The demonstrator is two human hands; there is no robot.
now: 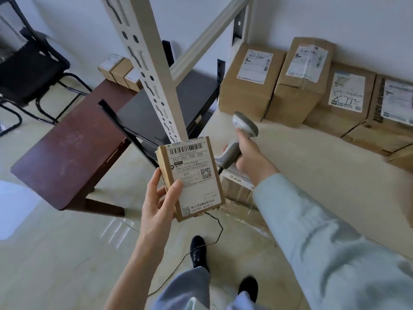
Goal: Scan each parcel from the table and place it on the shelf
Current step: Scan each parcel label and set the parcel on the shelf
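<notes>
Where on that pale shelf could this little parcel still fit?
The pale shelf board lies bare in front of the row of brown cardboard boxes, right of the grey handheld scanner. Along the white wall the boxes stand tightly packed.

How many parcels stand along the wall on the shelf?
4: a row from left to right, first, second, third, fourth cut by the frame edge. More may be hidden beyond it.
</notes>
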